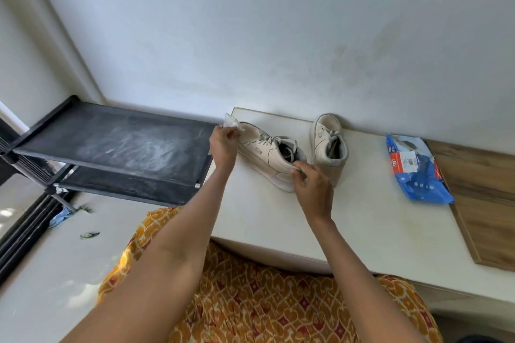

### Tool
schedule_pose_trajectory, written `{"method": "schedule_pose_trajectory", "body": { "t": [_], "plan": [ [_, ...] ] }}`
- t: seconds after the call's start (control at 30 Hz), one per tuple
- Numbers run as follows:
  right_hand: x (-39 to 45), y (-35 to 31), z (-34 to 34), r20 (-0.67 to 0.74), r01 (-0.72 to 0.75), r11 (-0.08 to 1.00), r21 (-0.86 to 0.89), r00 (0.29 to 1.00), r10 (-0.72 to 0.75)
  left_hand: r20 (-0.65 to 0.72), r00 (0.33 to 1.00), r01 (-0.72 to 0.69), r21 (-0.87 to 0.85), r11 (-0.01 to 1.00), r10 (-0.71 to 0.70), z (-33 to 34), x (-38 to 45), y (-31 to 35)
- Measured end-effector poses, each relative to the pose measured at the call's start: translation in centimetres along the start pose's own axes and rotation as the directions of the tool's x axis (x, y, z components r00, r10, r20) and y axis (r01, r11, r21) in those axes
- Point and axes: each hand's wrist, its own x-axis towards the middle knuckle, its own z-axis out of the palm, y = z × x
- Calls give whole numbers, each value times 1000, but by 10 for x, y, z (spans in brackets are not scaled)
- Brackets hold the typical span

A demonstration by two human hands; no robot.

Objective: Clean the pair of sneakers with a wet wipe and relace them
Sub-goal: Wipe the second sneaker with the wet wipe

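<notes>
Two cream sneakers stand on a white table (362,225). The nearer sneaker (264,153) lies at an angle with its toe to the far left and its laces in. My left hand (223,145) pinches a white wet wipe (230,122) against that toe. My right hand (312,184) grips the same shoe at its heel collar. The second sneaker (328,142) stands upright by the wall, toe pointing away, untouched.
A blue wet-wipe pack (418,172) lies right of the shoes, partly on a wooden board (482,203). A black, dusty shoe rack (119,145) stands left of the table. The wall runs close behind the shoes. Scraps lie on the floor at left.
</notes>
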Motion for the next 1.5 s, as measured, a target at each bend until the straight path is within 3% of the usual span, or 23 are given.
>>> {"method": "schedule_pose_trajectory", "body": {
  "t": [0.23,0.5,0.63,0.7,0.8,0.9,1.07,1.27,1.33,1.4,1.5],
  "plan": [
    [3,-1,-3,81,-60,998,4,995,59,-121,984,114,-148,982,-133,17,-64,4],
    [6,-5,-5,135,-85,996,-17,987,86,-118,972,159,-320,934,-205,30,-119,22],
    [5,-4,-4,118,-70,997,-18,991,71,-36,986,144,-334,931,-166,28,-143,20],
    [4,-3,-4,104,-56,998,-35,993,60,-28,984,157,-322,934,-175,21,-140,14],
    [7,-1,-4,91,-69,995,-78,993,76,-122,959,216,-270,938,-256,6,-101,11],
    [16,2,-4,89,-79,993,-85,992,86,-186,973,119,-124,985,-140,-12,-42,18],
    [25,5,-1,83,-59,996,-62,994,64,-27,1000,-8,190,982,14,-5,14,11],
    [23,5,2,70,-60,997,-46,996,63,-96,993,-66,105,992,76,7,-15,3],
    [22,6,2,59,-66,997,-29,996,67,-184,982,36,-37,999,-42,9,-33,-9],
    [21,7,1,70,-54,998,-26,996,56,-238,935,208,-236,949,-264,8,-42,-16],
    [22,6,-1,105,-50,998,-26,993,53,-194,864,352,-424,834,-464,2,-28,-11]
  ]
}}
